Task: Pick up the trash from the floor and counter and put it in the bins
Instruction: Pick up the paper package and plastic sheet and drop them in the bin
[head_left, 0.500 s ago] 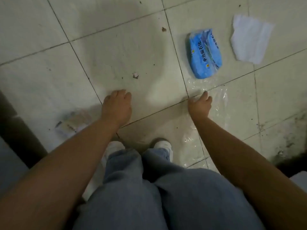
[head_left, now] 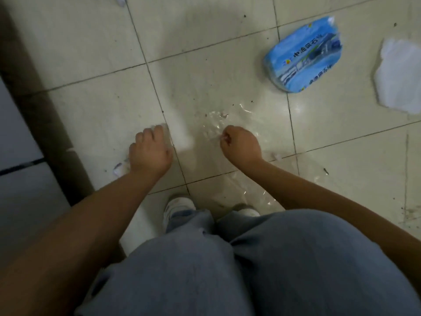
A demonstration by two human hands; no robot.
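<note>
While both fists curl, right hand (head_left: 242,144) pinches clear plastic film (head_left: 230,124); left hand (head_left: 149,151) grips its other edge.

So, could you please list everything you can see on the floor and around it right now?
Clear plastic sheet: one, transparent, on the floor tiles, pinched by both hands.
Blue packet: one, blue, upper right.
White tissue: one, right edge.
Crumpled scrap: one, whitish, beside left wrist.
White scrap: one, top edge.
Shoes: two, white.
Trousers: grey.
Left hand: closed on plastic.
Right hand: closed on plastic.
</note>
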